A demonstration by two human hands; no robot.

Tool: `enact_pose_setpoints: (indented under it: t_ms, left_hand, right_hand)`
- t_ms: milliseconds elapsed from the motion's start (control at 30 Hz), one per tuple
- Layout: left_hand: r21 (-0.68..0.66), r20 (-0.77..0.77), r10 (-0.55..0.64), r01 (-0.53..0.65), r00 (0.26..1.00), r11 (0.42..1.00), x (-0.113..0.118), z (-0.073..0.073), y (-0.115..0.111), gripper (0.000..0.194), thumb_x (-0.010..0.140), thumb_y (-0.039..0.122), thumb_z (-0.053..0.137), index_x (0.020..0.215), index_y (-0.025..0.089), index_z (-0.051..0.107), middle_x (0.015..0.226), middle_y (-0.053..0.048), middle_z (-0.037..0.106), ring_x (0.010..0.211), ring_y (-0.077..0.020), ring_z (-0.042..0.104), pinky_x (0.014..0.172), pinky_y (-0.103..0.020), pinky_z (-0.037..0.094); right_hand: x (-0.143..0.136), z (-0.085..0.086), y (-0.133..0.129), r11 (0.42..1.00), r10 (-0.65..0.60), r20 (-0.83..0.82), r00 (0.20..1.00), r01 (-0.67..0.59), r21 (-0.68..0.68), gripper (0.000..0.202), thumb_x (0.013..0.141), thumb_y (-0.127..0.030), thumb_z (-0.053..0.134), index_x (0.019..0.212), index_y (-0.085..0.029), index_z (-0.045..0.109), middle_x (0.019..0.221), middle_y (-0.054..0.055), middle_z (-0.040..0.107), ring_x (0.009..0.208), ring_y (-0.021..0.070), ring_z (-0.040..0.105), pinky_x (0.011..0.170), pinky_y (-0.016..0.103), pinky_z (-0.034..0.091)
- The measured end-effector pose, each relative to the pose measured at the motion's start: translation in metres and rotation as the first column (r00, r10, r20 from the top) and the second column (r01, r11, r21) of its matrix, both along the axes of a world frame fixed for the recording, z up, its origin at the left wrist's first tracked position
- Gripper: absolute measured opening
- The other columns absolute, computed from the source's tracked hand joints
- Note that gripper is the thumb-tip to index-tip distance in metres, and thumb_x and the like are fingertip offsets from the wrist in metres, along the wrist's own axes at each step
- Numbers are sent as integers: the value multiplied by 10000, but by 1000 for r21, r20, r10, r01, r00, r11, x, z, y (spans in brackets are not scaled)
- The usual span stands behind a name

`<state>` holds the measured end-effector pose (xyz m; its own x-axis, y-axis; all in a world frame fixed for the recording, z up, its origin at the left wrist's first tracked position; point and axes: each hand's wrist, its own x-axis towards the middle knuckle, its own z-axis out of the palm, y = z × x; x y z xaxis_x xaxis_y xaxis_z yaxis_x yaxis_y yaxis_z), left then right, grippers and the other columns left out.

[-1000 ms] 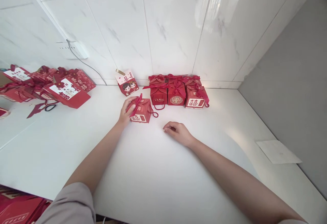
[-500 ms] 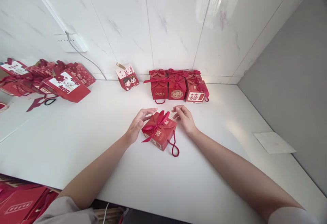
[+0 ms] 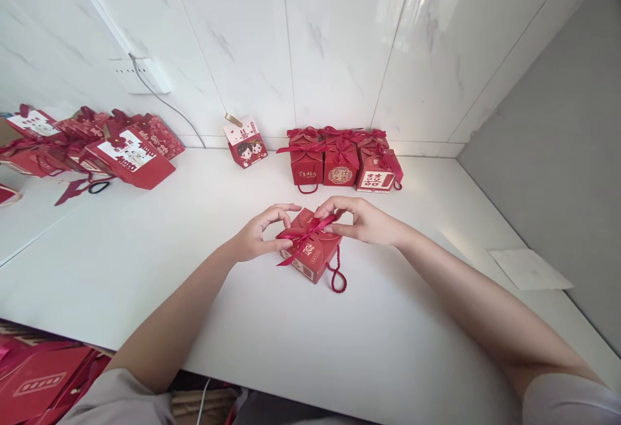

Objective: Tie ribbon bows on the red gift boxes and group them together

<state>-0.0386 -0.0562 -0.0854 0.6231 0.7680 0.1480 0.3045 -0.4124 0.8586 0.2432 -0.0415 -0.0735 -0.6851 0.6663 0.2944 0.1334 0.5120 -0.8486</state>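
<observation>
A red gift box [image 3: 317, 257] with gold lettering sits on the white table, a twisted cord handle lying at its right side. A red ribbon bow [image 3: 306, 237] is tied across its top. My left hand [image 3: 262, 234] is at the box's left side, its thumb and a finger closed on the left loop of the bow. From the right, my right hand [image 3: 356, 219] reaches over the box, with thumb and fingers pinching the right loop.
Several red boxes with bows [image 3: 341, 163] stand in a group by the tiled wall. Left of them is a small box with cartoon figures [image 3: 248, 147]. More red boxes [image 3: 130, 156] lie at the far left. A white sheet [image 3: 528, 268] is at the right.
Both hands have come in from beside the box and taken hold of the bow's loops. The right hand has moved left over the box. The view has shifted slightly.
</observation>
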Motion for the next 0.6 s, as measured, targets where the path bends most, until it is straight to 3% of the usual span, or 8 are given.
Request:
enact_pose_setpoints:
  t_ms: [200, 433, 600]
  left_hand:
    - [15, 66, 125, -126, 990, 992, 13, -3, -10, 84, 888, 267, 590, 866, 199, 546, 1347, -122, 536, 1271, -271, 513, 1077, -477, 396]
    - [96, 61, 170, -175, 984, 980, 24, 2, -24, 109, 889, 288, 601, 823, 208, 571, 1301, -102, 564, 1267, -273, 499, 1064, -466, 398]
    - [177, 151, 217, -242, 964, 954, 29, -1, -33, 27, 893, 240, 601, 905, 225, 582, 995, -65, 636, 963, -207, 611, 891, -389, 490]
  right_hand:
    - [19, 12, -10, 996, 40, 66, 997, -34, -87, 171, 863, -338, 631, 967, -206, 667, 904, 28, 685, 753, 145, 592, 651, 270, 465]
    - [25, 34, -26, 995, 70, 16, 997, -69, -74, 127, 872, -259, 640, 991, -221, 662, 956, 33, 682, 849, 161, 625, 751, 311, 505]
    - [27, 38, -30, 982, 125, -29, 992, -128, -141, 179, 879, -191, 620, 1052, -233, 635, 982, 32, 655, 889, 156, 635, 769, 299, 537]
